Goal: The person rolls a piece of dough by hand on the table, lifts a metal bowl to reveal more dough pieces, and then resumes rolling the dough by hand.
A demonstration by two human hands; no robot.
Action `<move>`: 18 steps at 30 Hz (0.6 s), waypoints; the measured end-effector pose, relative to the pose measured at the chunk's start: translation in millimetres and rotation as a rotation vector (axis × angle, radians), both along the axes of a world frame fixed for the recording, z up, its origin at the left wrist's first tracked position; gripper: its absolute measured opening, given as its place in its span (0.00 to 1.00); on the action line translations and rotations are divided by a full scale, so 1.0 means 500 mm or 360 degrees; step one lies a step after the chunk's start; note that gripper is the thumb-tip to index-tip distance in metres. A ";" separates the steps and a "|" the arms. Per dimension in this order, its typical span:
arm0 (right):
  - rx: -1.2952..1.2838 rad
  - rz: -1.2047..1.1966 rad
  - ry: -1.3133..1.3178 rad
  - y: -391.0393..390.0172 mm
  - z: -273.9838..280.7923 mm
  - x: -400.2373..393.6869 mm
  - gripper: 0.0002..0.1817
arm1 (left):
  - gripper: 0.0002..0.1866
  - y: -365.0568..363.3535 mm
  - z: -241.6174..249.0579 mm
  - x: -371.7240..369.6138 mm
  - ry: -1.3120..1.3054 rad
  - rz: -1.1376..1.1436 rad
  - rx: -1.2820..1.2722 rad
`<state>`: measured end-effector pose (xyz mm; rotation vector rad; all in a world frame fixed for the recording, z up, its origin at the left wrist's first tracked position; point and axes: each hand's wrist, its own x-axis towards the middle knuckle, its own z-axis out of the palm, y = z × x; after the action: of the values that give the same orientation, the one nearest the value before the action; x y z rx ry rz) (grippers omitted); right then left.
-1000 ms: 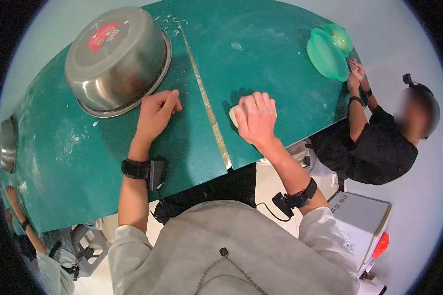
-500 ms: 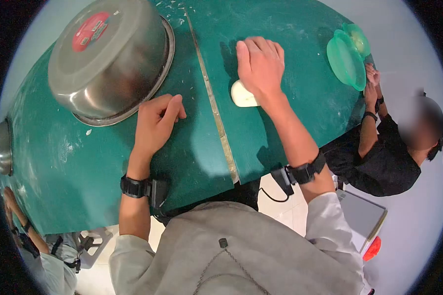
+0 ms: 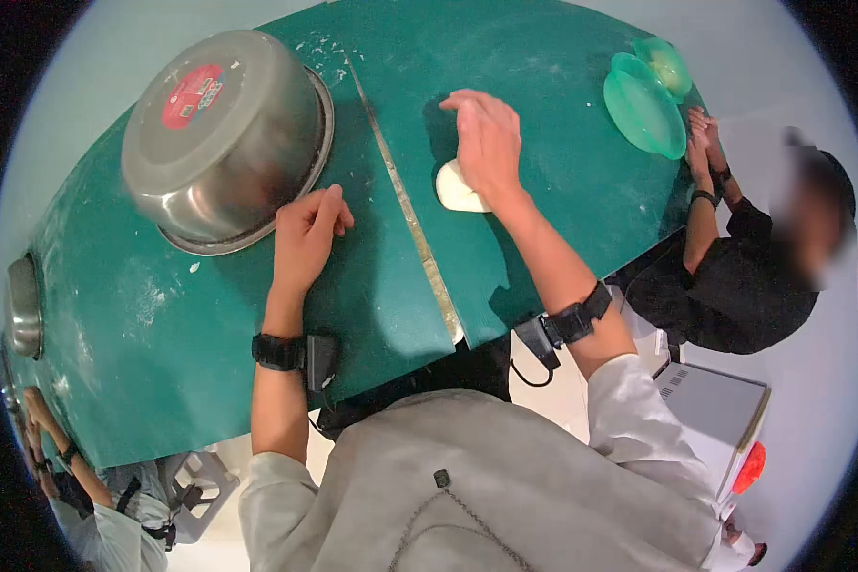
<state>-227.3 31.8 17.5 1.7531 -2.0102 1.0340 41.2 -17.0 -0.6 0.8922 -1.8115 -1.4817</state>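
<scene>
A smooth, pale lump of dough lies on the green table, right of the metal strip. The heel of my right hand rests on it and hides its right side. That hand's fingers reach past the dough, slightly bent and apart, holding nothing. To the left of the strip my left hand is loosely curled, with nothing visible in it. It is close to the rim of a large upside-down steel basin, which has a red label on its base.
A metal strip runs along the table's seam. Two green plastic containers sit at the right edge, near a co-worker's hands. At the far left are a smaller steel bowl and another person's hands. White flecks dot the tabletop.
My right hand's fingers have lifted and loosened from a more curled shape, its heel still on the dough. My left hand keeps its curl. The whole view has shifted a little.
</scene>
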 end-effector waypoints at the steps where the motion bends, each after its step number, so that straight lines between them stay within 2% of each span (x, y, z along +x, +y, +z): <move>1: -0.0072 0.0052 0.0012 0.016 -0.002 0.006 0.16 | 0.24 0.000 0.001 0.000 -0.0008 -0.0010 -0.0006; 5: 0.0019 0.0170 0.0101 0.095 0.008 0.043 0.15 | 0.24 -0.003 -0.007 -0.001 -0.0021 0.0009 -0.0026; 7: 0.0317 0.0233 -0.0036 0.143 0.018 0.072 0.17 | 0.24 0.000 -0.008 -0.001 0.0020 0.0009 -0.0011; 9: 0.0366 0.0227 0.0063 0.180 0.031 0.086 0.19 | 0.24 -0.003 -0.010 -0.004 0.0059 0.0028 -0.0013; 11: 0.0524 0.0220 0.0376 0.209 0.034 0.088 0.18 | 0.23 -0.003 -0.012 -0.003 0.0126 0.0035 0.0006; 13: 0.0543 0.0182 0.0317 0.228 0.049 0.083 0.16 | 0.23 -0.002 -0.013 0.001 0.0149 0.0044 0.0009; 15: 0.0491 -0.0002 -0.0053 0.241 0.093 0.083 0.13 | 0.23 -0.003 -0.011 -0.001 0.0185 0.0071 0.0017; 17: 0.0407 0.0064 -0.0208 0.253 0.126 0.063 0.14 | 0.23 -0.002 -0.012 0.003 0.0215 0.0058 0.0077; 18: 0.0456 0.0121 -0.0441 0.259 0.140 0.056 0.15 | 0.23 0.000 -0.010 0.004 0.0213 0.0064 0.0081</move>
<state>-199.5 161.5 87.4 1.9304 -2.3789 1.1107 43.0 -17.2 -5.8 0.8290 -1.6567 -1.5308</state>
